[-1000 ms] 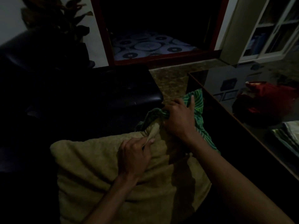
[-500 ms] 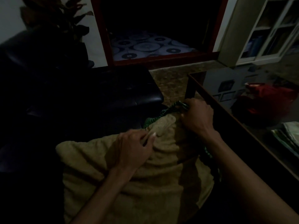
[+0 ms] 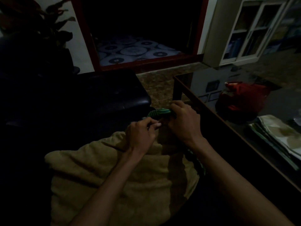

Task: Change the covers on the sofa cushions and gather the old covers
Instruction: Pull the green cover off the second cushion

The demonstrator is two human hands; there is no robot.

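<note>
Two hands work at the far end of the tan cushion (image 3: pixel 123 180) lying in front of me, beside the dark sofa (image 3: pixel 68 101). My right hand (image 3: pixel 184 121) clutches the bunched green striped cover (image 3: pixel 157 112); my left hand (image 3: pixel 141 134) pinches the cushion's corner just beside it.

Dim frame. Sofa (image 3: pixel 48 111) on the left is near-black, no detail. Green striped cover (image 3: pixel 158 111) mostly hidden under right hand (image 3: pixel 184 123) and forearm. Left hand (image 3: pixel 141 134) fingertips: can't tell what they pinch. Tan cushion (image 3: pixel 122 176) cut off at near edge. Folded cloth stack (image 3: pixel 276 139) clipped at right edge.
</note>
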